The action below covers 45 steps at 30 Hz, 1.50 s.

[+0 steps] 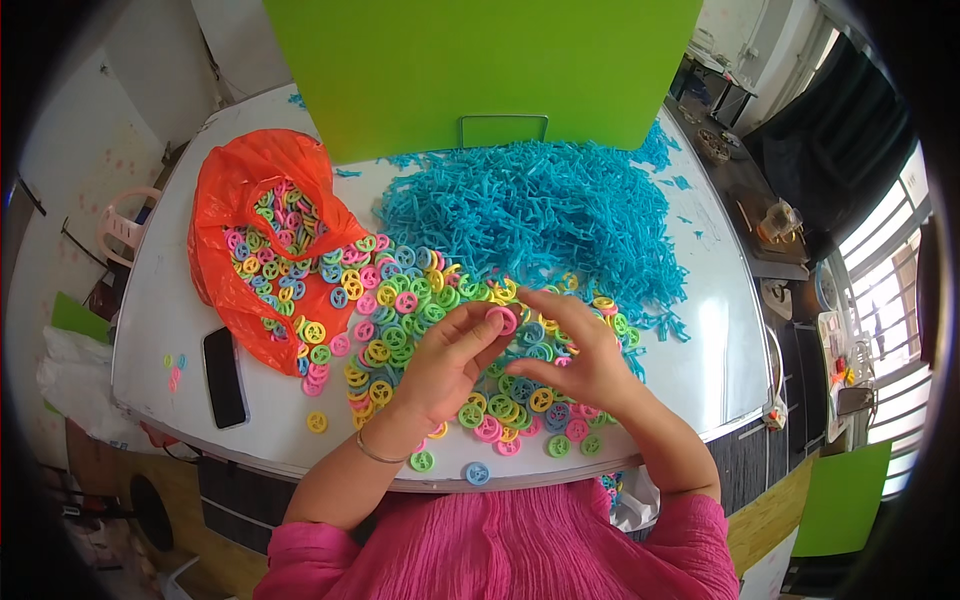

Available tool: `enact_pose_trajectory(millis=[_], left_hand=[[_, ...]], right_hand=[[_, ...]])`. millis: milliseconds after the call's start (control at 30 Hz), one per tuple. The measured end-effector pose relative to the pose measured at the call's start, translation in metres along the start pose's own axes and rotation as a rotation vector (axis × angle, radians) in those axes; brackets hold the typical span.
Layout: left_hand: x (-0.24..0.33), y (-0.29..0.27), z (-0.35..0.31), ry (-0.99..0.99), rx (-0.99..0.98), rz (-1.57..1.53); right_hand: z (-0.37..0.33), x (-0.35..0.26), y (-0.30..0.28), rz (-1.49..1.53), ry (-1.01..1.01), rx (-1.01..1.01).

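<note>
Between the thumb and fingers of my left hand [450, 355] is a small pink plastic wheel [503, 320], held up above a pile of similar wheels. My right hand [575, 350] hovers just right of it, thumb and fingers spread apart with nothing visible between them. Under both hands lie many loose plastic wheels [490, 428] in pink, yellow, green and blue. Behind the hands rises a heap of small blue plastic pieces [540, 205]. My hands hide part of the wheel pile.
An open red plastic bag [215, 250] full of wheels lies at the left, spilling onto the white table [270, 440]. A black phone [225, 378] rests near the left edge. A green panel [480, 70] stands across the back, with a metal wire handle [503, 118] low on it.
</note>
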<state>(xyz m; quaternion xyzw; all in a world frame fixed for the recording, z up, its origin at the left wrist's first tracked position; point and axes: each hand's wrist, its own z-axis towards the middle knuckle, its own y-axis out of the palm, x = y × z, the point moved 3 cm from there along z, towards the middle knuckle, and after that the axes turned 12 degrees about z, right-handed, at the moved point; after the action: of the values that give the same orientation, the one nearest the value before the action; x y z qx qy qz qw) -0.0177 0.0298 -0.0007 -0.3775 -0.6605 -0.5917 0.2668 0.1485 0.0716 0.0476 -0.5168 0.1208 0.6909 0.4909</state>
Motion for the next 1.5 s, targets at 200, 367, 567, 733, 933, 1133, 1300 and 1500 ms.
enact_pose_trajectory(millis=[200, 367, 567, 733, 933, 1133, 1300, 1500], left_hand=[[0.003, -0.003, 0.001, -0.021, 0.029, -0.050], [0.027, -0.028, 0.002, 0.050, 0.149, -0.048], [0.038, -0.026, -0.001, 0.094, 0.219, -0.023], [0.045, -0.033, -0.002, 0.116, 0.251, -0.071], [0.047, -0.028, 0.000, 0.151, 0.173, 0.155], [0.010, -0.009, 0.000, -0.154, -0.097, 0.318], [0.003, -0.009, 0.005, -0.020, 0.010, 0.337], [0.003, -0.005, 0.006, 0.210, 0.060, 0.756]], right_hand=[[-0.003, 0.014, 0.007, -0.216, -0.093, 0.041], [0.000, 0.031, -0.016, -0.133, 0.151, 0.226], [-0.004, 0.032, -0.004, -0.350, 0.040, 0.022], [-0.007, 0.038, 0.013, -0.454, -0.018, -0.127], [0.000, 0.049, -0.016, 0.340, 0.542, 0.092], [-0.012, 0.050, 0.007, 1.204, 0.726, -0.017], [-0.007, 0.033, 0.008, 1.155, 0.804, 0.017], [-0.008, 0.037, 0.009, 0.553, 0.591, -0.085]])
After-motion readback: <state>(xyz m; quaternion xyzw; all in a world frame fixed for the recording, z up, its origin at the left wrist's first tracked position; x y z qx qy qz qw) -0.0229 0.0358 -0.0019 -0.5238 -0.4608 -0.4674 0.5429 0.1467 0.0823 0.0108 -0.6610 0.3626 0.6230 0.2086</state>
